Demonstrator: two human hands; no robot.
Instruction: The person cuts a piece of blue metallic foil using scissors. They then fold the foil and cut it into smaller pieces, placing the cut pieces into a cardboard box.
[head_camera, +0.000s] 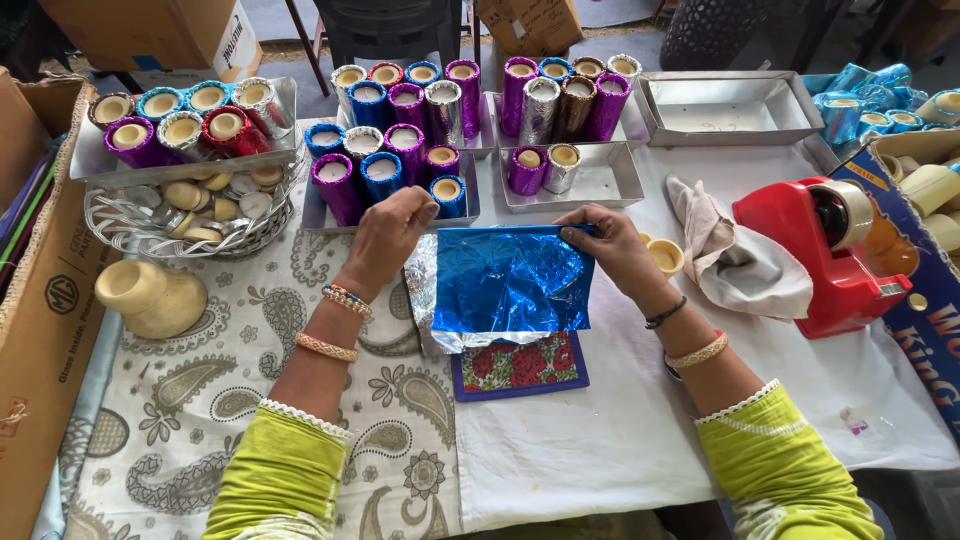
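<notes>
Both hands hold one sheet of shiny blue foil (510, 282), crinkled, silver on its back side, stretched flat near the table middle. Left hand (388, 232) pinches the foil's far-left corner, fingers curled over the silver edge; right hand (608, 240) grips the far-right corner between thumb and fingers. Foil lies over a small floral cloth mat (520, 365) with a purple border, only its near part showing. Table cover: paisley printed cloth (250, 390) on the left, plain white cloth (600, 440) on the right. Just far of the hands, a shallow metal tray (470, 200) holds upright cylinder candles wrapped in blue, purple and silver foil (385, 160), packed close. To its right a second metal tray (610, 180) holds two wrapped candles, purple and silver, rest of it bare. Far row: more wrapped cylinders (560, 100) standing together. Far right, an open rectangular metal tray (725, 105). Left side: a wire basket (130, 225) with small unwrapped cream wax pieces, a tray of wrapped candles set on top. Near left, a bare cream wax pot shape (150, 295) lying on its side. Right: a crumpled beige cloth (730, 255), a red plastic tape dispenser (830, 255), one small cream wax cup (665, 257) just beside the right wrist.
</notes>
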